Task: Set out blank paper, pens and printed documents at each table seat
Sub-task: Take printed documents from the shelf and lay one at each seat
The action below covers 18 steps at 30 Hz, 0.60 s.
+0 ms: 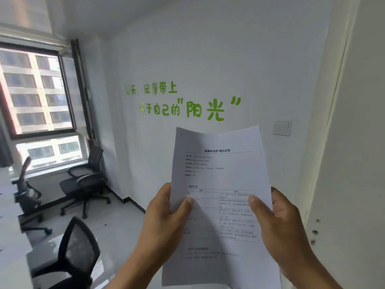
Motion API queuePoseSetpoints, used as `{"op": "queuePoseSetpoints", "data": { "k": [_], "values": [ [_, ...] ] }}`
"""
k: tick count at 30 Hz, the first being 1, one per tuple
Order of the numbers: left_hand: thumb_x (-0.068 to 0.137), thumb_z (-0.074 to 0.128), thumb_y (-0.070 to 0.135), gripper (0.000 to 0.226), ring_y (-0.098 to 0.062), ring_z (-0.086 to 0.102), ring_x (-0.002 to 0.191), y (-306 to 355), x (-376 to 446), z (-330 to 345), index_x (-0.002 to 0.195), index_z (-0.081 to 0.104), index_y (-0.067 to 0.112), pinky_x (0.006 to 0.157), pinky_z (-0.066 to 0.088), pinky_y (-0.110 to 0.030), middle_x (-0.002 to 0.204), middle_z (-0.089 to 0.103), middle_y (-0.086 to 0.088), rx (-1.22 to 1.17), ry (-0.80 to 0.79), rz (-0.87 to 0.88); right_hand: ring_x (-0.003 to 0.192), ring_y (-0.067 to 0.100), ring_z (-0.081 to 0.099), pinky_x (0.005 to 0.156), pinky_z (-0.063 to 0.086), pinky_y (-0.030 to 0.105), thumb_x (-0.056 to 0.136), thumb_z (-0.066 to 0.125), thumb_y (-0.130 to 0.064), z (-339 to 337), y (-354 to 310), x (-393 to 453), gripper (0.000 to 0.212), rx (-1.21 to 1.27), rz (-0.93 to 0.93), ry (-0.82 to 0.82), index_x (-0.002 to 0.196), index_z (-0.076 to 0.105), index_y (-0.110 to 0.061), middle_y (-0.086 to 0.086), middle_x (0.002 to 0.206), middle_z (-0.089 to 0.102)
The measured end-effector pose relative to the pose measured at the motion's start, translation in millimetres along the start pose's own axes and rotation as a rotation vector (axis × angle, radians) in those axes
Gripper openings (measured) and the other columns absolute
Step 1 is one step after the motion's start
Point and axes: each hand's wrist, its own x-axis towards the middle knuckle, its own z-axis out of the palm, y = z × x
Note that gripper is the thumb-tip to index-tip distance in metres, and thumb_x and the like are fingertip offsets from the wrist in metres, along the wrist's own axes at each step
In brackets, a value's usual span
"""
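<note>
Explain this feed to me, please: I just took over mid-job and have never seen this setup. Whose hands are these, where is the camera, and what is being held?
There is no machine here. One wide-angle camera sits on a person's head, looking forward and down, so the two bare hands are that person's own. The left hand and the right hand both grip a small stack of printed documents, held upright in front of a white wall with green lettering; thumbs lie on the front sheet. Along the left edge you can see part of a white table with what look like sheets of paper on it, and black office chairs beside it and by the window. No pens show in this picture.
</note>
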Motion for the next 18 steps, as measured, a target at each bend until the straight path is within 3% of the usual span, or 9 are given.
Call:
{"op": "queuePoseSetpoints", "data": {
  "k": [7, 14, 18],
  "values": [
    [0.104, 0.069, 0.011, 0.020, -0.015, 0.080, 0.096, -60, 82, -6, 0.114, 0.072, 0.027, 0.088, 0.066, -0.053, 0.105, 0.082, 0.008, 0.056, 0.171, -0.078, 0.094, 0.001, 0.077, 0.086, 0.056, 0.035, 0.106, 0.064, -0.020, 77, 61, 114, 0.012, 0.120, 0.007, -0.151, 0.107, 0.076, -0.024, -0.018, 0.102, 0.082],
    [0.106, 0.067, 0.011, 0.022, -0.007, 0.079, 0.098, -109, 177, -2, 0.118, 0.070, 0.029, 0.086, 0.066, -0.037, 0.108, 0.082, 0.013, 0.162, 0.367, -0.115, 0.089, 0.000, 0.077, 0.084, 0.056, 0.037, 0.105, 0.066, -0.021, 161, 114, 248, 0.010, 0.191, 0.016, -0.370, 0.103, 0.076, -0.023, -0.019, 0.098, 0.082],
    [0.107, 0.065, 0.010, 0.023, -0.007, 0.079, 0.102, -130, 214, -1, 0.120, 0.069, 0.029, 0.088, 0.067, -0.037, 0.111, 0.082, 0.013, 0.179, 0.436, -0.154, 0.090, 0.001, 0.077, 0.085, 0.056, 0.038, 0.104, 0.068, -0.023, 201, 133, 298, 0.016, 0.236, 0.006, -0.467, 0.104, 0.077, -0.037, -0.018, 0.100, 0.082]
  ]
}}
